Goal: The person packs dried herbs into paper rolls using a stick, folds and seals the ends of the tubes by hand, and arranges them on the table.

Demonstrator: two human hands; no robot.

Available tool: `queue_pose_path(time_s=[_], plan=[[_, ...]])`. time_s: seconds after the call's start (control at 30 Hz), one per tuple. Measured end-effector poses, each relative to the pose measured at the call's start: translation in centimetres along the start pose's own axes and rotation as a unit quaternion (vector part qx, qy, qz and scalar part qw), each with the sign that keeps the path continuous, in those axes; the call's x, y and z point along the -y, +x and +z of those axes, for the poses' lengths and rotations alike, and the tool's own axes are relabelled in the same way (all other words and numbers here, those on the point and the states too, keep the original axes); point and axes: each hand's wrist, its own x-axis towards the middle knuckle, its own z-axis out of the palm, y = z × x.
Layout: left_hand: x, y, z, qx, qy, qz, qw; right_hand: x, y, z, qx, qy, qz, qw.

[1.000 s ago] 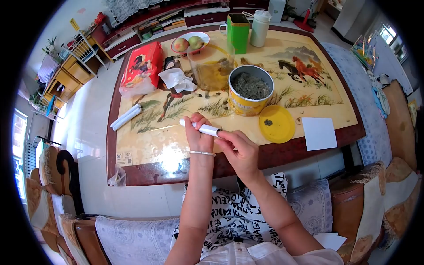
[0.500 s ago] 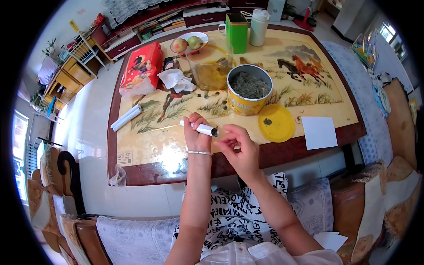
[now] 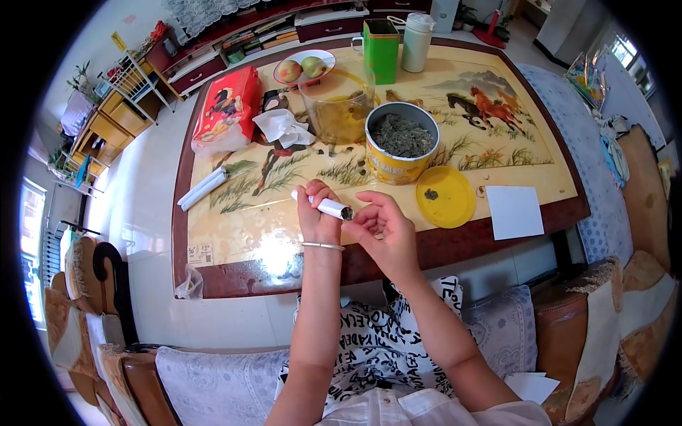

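Note:
My left hand (image 3: 320,216) is wrapped round a white paper roll (image 3: 332,208), which points to the right. Dark dried leaf bits show in the roll's open end. Beside that end is my right hand (image 3: 389,233), its thumb and forefinger apart and its other fingers curled. Whether its fingertips touch the roll, I cannot tell. Behind the hands stands a yellow tin (image 3: 396,169) of dried grey-green leaves (image 3: 403,136). Just right of the tin lies a yellow lid (image 3: 447,207) with a small clump of leaf bits (image 3: 431,194) on it.
Finished-looking white rolls (image 3: 204,189) lie at the left of the table, and a white paper square (image 3: 514,213) at the right. Farther back are a red package (image 3: 227,106), crumpled tissue (image 3: 284,129), clear container (image 3: 334,117), fruit plate (image 3: 332,58), green box (image 3: 381,57) and white bottle (image 3: 416,44).
My right hand has shifted slightly left, its thumb and forefinger closer around the roll's open end. My left hand keeps its hold on the roll, nearly still.

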Motion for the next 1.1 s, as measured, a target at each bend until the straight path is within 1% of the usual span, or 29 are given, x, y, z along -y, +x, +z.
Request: queue_pose_path(time_s=[0.03,0.07,0.13,0.27,0.37,0.43,0.47,0.53,0.57,0.63,0.67,0.73,0.77,0.83,0.9,0.97,1.03,1.1], plan=[[0.0,0.0,0.0,0.000,0.000,0.000,1.000,-0.1,0.1,-0.1,0.036,0.035,0.034,0.998],[0.1,0.0,0.1,-0.002,0.000,-0.003,1.000,-0.2,0.1,-0.1,0.035,0.035,0.034,0.998],[0.2,-0.1,0.2,-0.004,-0.001,-0.006,1.000,-0.4,0.0,-0.2,0.072,0.080,0.059,0.992],[0.4,-0.3,0.6,0.000,-0.022,-0.030,0.999,0.0,-0.3,-0.3,0.083,0.077,0.068,0.991],[0.2,-0.2,0.4,0.008,-0.027,-0.048,0.998,0.1,-0.4,-0.4,0.088,0.110,0.058,0.988],[0.3,-0.1,0.4,0.017,-0.026,-0.053,0.998,0.3,-0.5,-0.4,0.089,0.059,0.030,0.994],[0.4,-0.1,0.4,0.008,-0.028,-0.039,0.999,0.5,-0.6,-0.4,0.090,0.059,0.030,0.994],[0.3,-0.1,0.3,-0.001,-0.028,-0.023,0.999,0.9,-0.6,-0.2,0.069,-0.094,-0.073,0.991],[0.2,-0.1,0.2,0.001,-0.028,-0.024,0.999,0.9,-0.7,-0.2,0.069,-0.093,-0.073,0.991],[0.1,0.0,0.1,0.004,-0.028,-0.024,0.999,0.9,-0.8,-0.1,0.041,-0.106,-0.120,0.986],[0.0,0.0,0.2,0.002,-0.022,-0.016,1.000,1.0,-0.9,-0.1,0.041,-0.106,-0.120,0.986],[-0.1,0.0,0.1,-0.001,-0.017,-0.008,1.000,1.0,-0.9,-0.2,0.040,-0.146,-0.172,0.973],[-0.2,0.0,0.0,0.007,0.007,0.008,1.000,0.8,-0.8,-0.2,0.041,-0.146,-0.172,0.973],[-0.3,-0.1,0.0,0.014,0.032,0.024,0.999,0.4,-0.4,-0.4,0.055,-0.261,-0.313,0.912],[-0.5,0.0,0.2,0.002,0.054,0.052,0.997,0.5,-0.4,-0.4,0.044,-0.265,-0.303,0.915],[-0.7,0.0,0.3,0.004,0.051,0.054,0.997,0.5,-0.4,-0.4,0.034,-0.268,-0.294,0.917],[-0.7,0.0,0.4,0.007,0.049,0.057,0.997,0.3,-0.5,-0.6,0.030,-0.275,-0.257,0.926],[-0.7,-0.1,0.6,0.004,0.051,0.068,0.996,0.3,-0.6,-0.5,0.029,-0.267,-0.246,0.931]])
